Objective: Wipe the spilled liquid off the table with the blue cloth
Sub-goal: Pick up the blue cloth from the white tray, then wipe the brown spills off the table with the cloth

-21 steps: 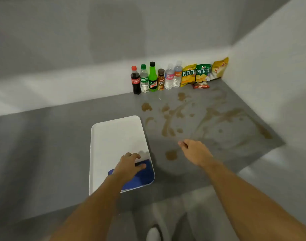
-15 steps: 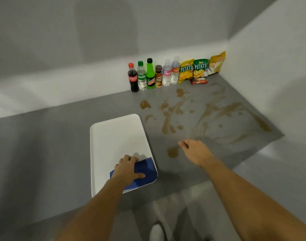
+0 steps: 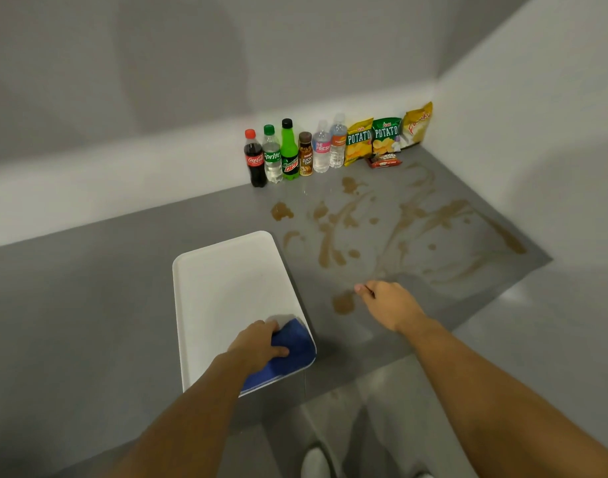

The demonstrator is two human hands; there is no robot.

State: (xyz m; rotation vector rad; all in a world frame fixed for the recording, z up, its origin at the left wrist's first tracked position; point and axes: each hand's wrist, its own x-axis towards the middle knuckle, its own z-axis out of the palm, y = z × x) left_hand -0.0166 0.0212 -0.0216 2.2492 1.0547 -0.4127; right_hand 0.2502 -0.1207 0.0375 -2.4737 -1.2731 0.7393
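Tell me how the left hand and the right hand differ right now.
The left hand grips the blue cloth on the white tray; the right hand holds nothing. The left is over the tray's near corner; the right is over the grey table beside a brown puddle. Both reach forward on bare forearms.

Fuzzy blue cloth (image 3: pixel 294 350) lies on a smooth white plastic tray (image 3: pixel 226 288); the grey table (image 3: pixel 89 288) looks matt.
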